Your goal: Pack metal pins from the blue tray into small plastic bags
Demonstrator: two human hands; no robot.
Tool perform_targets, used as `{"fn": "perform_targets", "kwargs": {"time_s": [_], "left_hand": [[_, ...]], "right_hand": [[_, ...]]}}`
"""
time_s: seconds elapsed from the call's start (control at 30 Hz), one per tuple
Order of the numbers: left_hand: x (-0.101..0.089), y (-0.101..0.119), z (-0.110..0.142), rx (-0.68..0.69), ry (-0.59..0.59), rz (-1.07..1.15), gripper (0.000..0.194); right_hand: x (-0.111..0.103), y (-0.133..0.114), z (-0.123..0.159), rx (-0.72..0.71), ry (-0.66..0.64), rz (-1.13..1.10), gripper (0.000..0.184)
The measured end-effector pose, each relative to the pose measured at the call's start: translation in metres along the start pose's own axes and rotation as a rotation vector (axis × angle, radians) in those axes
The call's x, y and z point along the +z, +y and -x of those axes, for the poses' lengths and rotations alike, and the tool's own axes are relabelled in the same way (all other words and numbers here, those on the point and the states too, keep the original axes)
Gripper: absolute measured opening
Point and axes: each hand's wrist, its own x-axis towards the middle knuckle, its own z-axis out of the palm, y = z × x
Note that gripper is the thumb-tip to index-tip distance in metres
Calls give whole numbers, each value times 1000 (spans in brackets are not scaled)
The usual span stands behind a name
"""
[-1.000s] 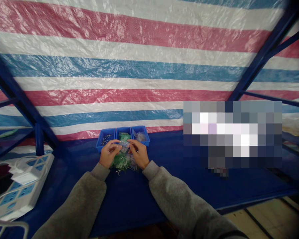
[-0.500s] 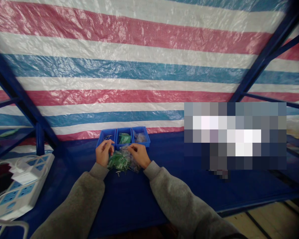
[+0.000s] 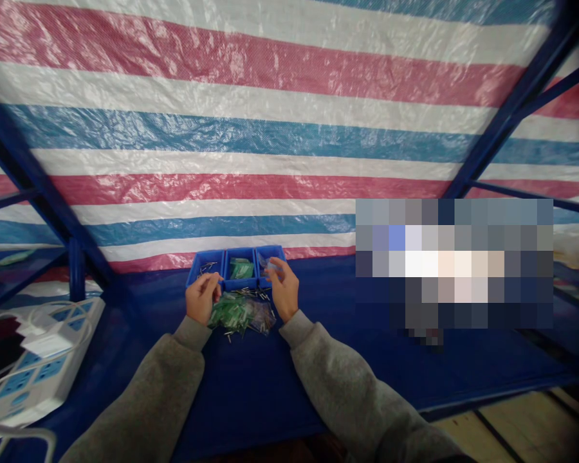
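Three small blue bins (image 3: 239, 281) stand side by side at the back of the blue work surface (image 3: 251, 386). The left one holds metal pins, the middle one green parts, the right one clear bags. My left hand (image 3: 201, 298) is closed in a pinch over the left bin, on something too small to name. My right hand (image 3: 283, 290) is raised at the right bin, its fingers closed on a small clear bag (image 3: 269, 265). Between my hands lies a pile of green parts and metal pins (image 3: 241, 311).
A white power strip (image 3: 38, 360) with cables lies at the left edge. A striped red, white and blue tarp (image 3: 270, 128) forms the back wall. Blue frame struts (image 3: 33, 186) slant on both sides. A blurred patch covers the right of the surface.
My hands have parted from the middle of the pile. The left one went to the left bin. The right one rose to the right bin with a clear bag.
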Motion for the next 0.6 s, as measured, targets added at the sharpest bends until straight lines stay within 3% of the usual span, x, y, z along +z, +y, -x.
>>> {"fn": "perform_targets", "kwargs": {"time_s": [0.1,0.23,0.47,0.6], "left_hand": [[0,1,1,2,-10,-17,23],[0,1,1,9,-18,-32,22],[-1,-2,1,-5,-30,-41,21],[0,-1,2,6,-38,-58,21]], "right_hand": [[0,0,4,-107,-110,340,15],[2,1,11,-166,-370,656,3],[6,-7,21,-426,-667,670,25],[7,-8,25,-546,-807,654,18]]}}
